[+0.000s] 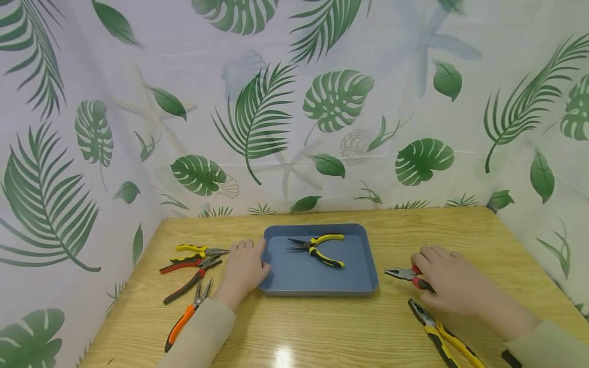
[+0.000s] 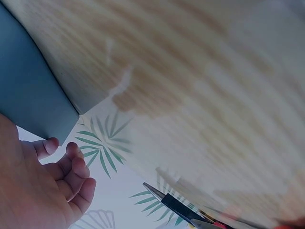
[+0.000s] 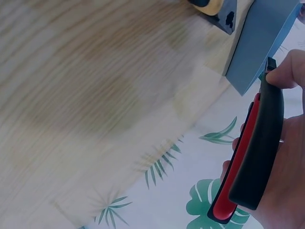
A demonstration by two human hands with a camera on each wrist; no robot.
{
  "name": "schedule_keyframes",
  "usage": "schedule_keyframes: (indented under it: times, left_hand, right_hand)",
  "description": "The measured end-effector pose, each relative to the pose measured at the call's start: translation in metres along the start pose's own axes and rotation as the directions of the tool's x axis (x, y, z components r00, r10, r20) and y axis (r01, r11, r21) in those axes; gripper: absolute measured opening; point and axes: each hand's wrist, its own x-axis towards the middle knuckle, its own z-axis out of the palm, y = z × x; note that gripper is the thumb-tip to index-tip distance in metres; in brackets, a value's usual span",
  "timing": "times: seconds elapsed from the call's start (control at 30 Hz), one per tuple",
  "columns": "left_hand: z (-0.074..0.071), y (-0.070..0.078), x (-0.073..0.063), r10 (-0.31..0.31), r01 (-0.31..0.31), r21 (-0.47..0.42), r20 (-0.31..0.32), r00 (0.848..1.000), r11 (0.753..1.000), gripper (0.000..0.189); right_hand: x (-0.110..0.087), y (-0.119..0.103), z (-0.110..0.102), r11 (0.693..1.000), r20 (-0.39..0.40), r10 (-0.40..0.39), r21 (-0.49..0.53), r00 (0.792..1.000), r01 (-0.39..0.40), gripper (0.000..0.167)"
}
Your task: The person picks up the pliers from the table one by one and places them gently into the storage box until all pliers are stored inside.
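- The left sleeve [image 1: 200, 332], pale, enters at the bottom edge of the head view, left of centre; the right sleeve [image 1: 552, 345] fills the lower right corner, partly covering a small dark object [image 1: 510, 359].
- Large yellow-and-black pliers [image 1: 433, 335] lie at the lower right, running off the bottom edge with their jaws toward the upper left.
- Just above them, at right of centre, the right hand [image 1: 453, 286] grasps the red-and-black pliers [image 1: 406, 274] by the handles; their jaws point left, toward the tray.
- The blue-grey tray [image 1: 285, 276] sits at the centre of the frame, with long-nose pliers [image 1: 314, 244] lying inside, handles spread to the right.
- The left hand [image 1: 244, 268] rests against the tray's left side, fingers loosely bent, grasping no tool.
- At the left, yellow-handled pliers [image 1: 203, 251] and red-handled pliers [image 1: 201, 266] lie together; orange-handled pliers [image 1: 186, 317] lie below them, beside the left sleeve.
- All stand on a wood-grain table [image 1: 299, 327]; a leaf-print cloth [image 1: 391, 46] spans the upper part of the frame.
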Motion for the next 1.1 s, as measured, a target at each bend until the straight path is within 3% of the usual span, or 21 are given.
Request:
schedule_keyframes:
  times: [0.83, 1.1]
  left_hand:
    - [0.003, 0.0, 0.001, 0.012, -0.011, 0.01, -0.022, 1.0, 1.0, 0.047]
    - [0.001, 0.0, 0.0, 0.005, -0.005, 0.007, -0.018, 1.0, 1.0, 0.049]
  right_hand:
    - [0.023, -0.014, 0.0, 0.999, -0.051, -0.046, -0.008, 0.998, 0.046, 0.031]
    - [0.03, -0.017, -0.001, 0.999, -0.036, -0.03, 0.015, 0.999, 0.031, 0.028]
